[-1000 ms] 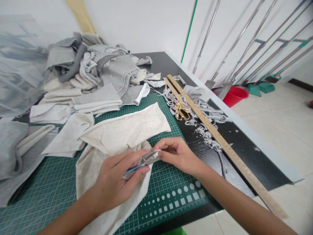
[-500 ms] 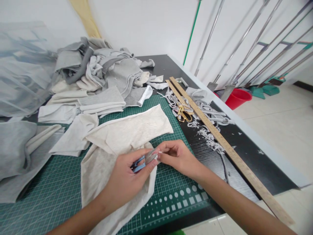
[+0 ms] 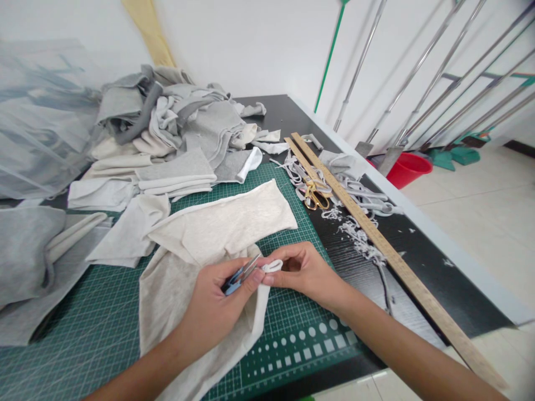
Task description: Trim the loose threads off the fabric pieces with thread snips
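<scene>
My left hand (image 3: 217,298) is closed around small blue-handled thread snips (image 3: 241,274), whose metal blades point up past the fingers. Its thumb and fingertip also pinch the edge of a cream fabric piece (image 3: 221,217). Beside it, my right hand (image 3: 307,273) is closed in a pinch on the white hem (image 3: 273,265) of the same piece, which forms a small fold between the two hands. The rest of the fabric lies spread over a green cutting mat (image 3: 292,312) and hangs toward me.
Grey and cream cloth pieces (image 3: 209,125) are heaped at the back left. Gold-handled scissors (image 3: 313,195), a long wooden ruler (image 3: 376,236) and fabric scraps (image 3: 355,239) lie on the right of the black table (image 3: 451,295). A red bucket (image 3: 407,169) and long-handled cleaning tools stand beyond.
The snips have turned within my left hand, their blades now tipped upward away from the hem. A white fold of the hem now shows between my fingertips.
</scene>
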The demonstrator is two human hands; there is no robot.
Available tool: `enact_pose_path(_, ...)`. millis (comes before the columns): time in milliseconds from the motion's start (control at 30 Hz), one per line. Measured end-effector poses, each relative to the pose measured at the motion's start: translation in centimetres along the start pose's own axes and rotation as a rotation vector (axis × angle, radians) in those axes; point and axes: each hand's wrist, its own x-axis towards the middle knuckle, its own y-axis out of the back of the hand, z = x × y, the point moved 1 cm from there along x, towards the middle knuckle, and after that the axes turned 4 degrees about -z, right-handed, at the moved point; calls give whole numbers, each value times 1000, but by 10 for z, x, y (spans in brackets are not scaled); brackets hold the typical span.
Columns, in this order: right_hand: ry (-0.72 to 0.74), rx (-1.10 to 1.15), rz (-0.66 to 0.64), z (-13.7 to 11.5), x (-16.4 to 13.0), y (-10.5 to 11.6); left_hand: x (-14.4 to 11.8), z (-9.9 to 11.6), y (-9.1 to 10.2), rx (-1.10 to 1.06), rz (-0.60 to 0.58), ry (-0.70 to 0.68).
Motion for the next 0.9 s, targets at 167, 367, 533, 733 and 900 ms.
enact_pose_path(167, 23, 8, 40, -4, -1, -2, 2, -1, 1, -16, 20, 21)
enact_pose_path(367, 53, 26, 99, -8, -2, -1, 2, 4, 10, 151, 24, -99)
enact_pose_path(533, 79, -1, 100, -9, -3, -3, 1, 15, 26, 360, -3, -268)
enact_pose_path(733, 119, -2, 54, -10, -4, -4, -1, 14, 30, 552, -25, -475)
enact_pose_path(900, 116, -11, 70, -10, -4, -3, -3, 12, 26, 616, 55, -578)
